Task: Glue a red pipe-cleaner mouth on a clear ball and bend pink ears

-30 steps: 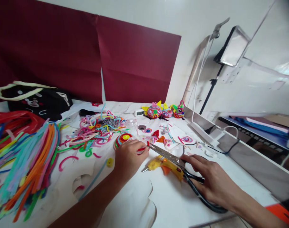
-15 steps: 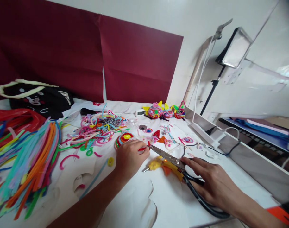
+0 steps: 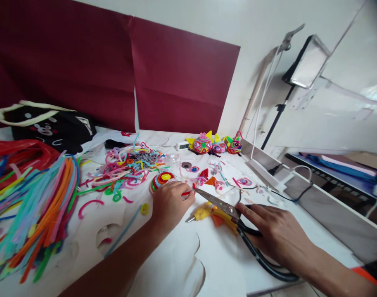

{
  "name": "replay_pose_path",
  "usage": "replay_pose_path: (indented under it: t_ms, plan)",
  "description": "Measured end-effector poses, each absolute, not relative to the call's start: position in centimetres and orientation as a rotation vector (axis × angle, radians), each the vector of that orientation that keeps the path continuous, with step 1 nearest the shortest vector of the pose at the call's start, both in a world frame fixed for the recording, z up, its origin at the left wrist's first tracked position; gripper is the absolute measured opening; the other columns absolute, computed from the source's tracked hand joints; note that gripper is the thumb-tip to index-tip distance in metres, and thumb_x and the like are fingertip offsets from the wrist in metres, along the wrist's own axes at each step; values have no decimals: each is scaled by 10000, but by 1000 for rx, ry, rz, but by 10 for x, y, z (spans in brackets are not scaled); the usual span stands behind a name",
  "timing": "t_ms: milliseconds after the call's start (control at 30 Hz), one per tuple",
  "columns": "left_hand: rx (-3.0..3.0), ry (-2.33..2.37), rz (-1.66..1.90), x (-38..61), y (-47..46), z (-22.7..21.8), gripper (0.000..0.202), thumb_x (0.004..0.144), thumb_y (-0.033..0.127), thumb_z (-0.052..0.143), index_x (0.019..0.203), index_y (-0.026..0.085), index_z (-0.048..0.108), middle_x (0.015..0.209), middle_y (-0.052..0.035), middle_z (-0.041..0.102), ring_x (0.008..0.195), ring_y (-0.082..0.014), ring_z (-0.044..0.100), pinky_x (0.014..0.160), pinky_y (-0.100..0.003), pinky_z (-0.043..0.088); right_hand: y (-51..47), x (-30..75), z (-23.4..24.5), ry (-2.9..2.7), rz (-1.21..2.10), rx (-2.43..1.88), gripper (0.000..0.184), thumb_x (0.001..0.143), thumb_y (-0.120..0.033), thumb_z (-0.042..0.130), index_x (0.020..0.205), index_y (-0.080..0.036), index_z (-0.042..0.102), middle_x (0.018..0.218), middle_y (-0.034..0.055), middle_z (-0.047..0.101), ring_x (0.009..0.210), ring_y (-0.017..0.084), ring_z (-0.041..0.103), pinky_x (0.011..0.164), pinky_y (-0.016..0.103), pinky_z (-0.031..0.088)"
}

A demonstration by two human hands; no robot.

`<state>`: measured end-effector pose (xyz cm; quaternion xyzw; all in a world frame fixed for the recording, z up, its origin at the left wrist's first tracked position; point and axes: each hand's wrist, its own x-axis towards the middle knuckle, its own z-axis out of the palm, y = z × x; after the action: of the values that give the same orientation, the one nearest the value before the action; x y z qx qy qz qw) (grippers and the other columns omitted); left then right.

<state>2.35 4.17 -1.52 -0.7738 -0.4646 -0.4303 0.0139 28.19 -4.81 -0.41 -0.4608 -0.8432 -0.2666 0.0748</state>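
My left hand [image 3: 169,204] rests on the white table [image 3: 176,264], fingers pinched on a short red pipe cleaner piece [image 3: 186,193]. My right hand [image 3: 276,237] grips large black-handled scissors [image 3: 234,222]; their metal blade tips meet the red piece at the left fingertips. A yellow and orange glue gun [image 3: 211,213] lies under the blades. A round striped ornament [image 3: 161,180] sits just beyond my left hand.
A thick bundle of coloured pipe cleaners [image 3: 30,206] lies at the left, a tangle of offcuts [image 3: 129,165] behind. Three finished colourful ornaments [image 3: 217,145], a small white clock [image 3: 182,146], a black bear bag [image 3: 48,126] and a power strip with cables [image 3: 269,173] line the back and right.
The scissors' handles have spread slightly and my right hand shifted a little; my left hand keeps its pinch in the same spot.
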Motion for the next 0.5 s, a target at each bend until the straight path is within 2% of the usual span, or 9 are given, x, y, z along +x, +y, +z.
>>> replay_pose_path:
  t_ms: [200,500]
  plan:
    - [-2406,-1440,-1336,24,43,-17,156,738,163,612,586,181,642,645,-8,687,672,-163,640,634,-263,420,-46,279,6,-2592,-903,-1294,370,838,-222,512,1189,-104,525,794,79,671,584,193,627,528,305,401]
    - [-2371,-1425,-1370,24,44,-18,161,733,161,615,575,182,638,639,-5,688,663,-160,640,621,-261,406,-44,275,18,-2666,-877,-1348,382,812,-176,532,1185,-91,532,745,50,656,572,193,636,499,301,340]
